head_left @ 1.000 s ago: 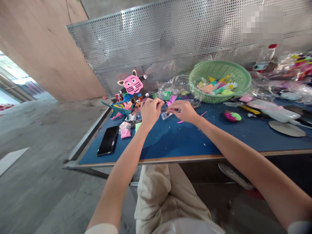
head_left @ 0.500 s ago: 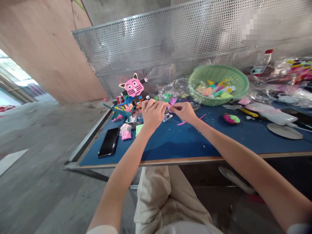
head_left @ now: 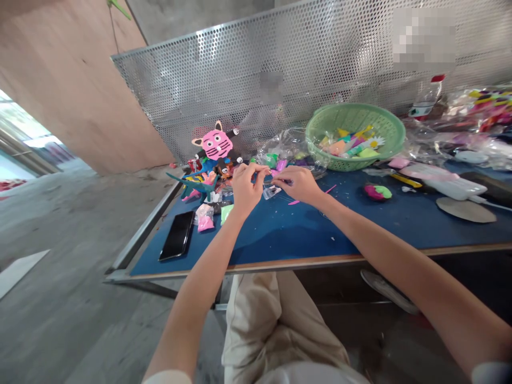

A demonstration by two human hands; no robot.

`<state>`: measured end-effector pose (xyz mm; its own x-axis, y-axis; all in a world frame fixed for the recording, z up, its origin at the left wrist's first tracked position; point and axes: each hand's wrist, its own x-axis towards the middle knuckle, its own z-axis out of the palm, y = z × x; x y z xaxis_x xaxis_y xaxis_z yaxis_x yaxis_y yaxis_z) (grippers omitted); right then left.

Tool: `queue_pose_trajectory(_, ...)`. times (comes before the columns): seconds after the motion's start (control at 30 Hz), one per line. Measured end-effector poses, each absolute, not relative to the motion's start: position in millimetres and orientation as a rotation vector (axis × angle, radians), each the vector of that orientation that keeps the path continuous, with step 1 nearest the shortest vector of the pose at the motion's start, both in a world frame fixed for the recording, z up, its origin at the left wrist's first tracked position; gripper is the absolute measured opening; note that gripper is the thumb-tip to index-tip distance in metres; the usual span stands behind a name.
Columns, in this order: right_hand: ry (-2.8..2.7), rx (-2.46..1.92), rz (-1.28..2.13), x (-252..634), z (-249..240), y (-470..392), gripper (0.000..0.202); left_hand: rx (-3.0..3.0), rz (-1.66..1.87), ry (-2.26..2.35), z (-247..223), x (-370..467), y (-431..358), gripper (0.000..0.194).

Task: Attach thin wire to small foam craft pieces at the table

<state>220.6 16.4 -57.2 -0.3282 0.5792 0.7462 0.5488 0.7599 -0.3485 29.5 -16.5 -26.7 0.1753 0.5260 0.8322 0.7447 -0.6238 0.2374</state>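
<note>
My left hand (head_left: 247,188) and my right hand (head_left: 298,184) are close together above the blue tabletop, fingertips nearly meeting. Each has thumb and fingers pinched. A small pink bit (head_left: 274,173) shows between the fingertips, too small to name; which hand grips it I cannot tell. Just behind lie a purple packet (head_left: 281,165) and a green packet (head_left: 272,160) in clear plastic. Below my right hand a thin pink tool (head_left: 294,202) rests on the table. Left of my left hand are a pink cat-faced figure (head_left: 217,145) and a teal figure (head_left: 200,188).
A green basket (head_left: 356,162) of colourful packets stands at the back right. Near the left edge lie a phone (head_left: 176,236) and a pink clay packet (head_left: 205,222). A magenta-and-green lump (head_left: 377,192) sits to the right. Perforated metal sheeting (head_left: 232,69) borders the table's back.
My left hand has turned a little, with its thumb and fingertips now showing in a pinch. My right hand has shifted slightly left. The whole view has tilted a little.
</note>
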Motion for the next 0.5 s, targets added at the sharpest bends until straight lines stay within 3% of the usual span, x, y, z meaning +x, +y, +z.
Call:
queue_pose_trajectory(0.3,-1.904,-0.867,0.069,233,-52,20,0.018,-2.449,-1.380,-1.091,-31,27,-20,0.030)
queue_pose_trajectory(0.5,-1.981,-0.801,0.018,245,-46,23,0.021,-2.713,-1.568,-0.886,-23,13,-16,0.048)
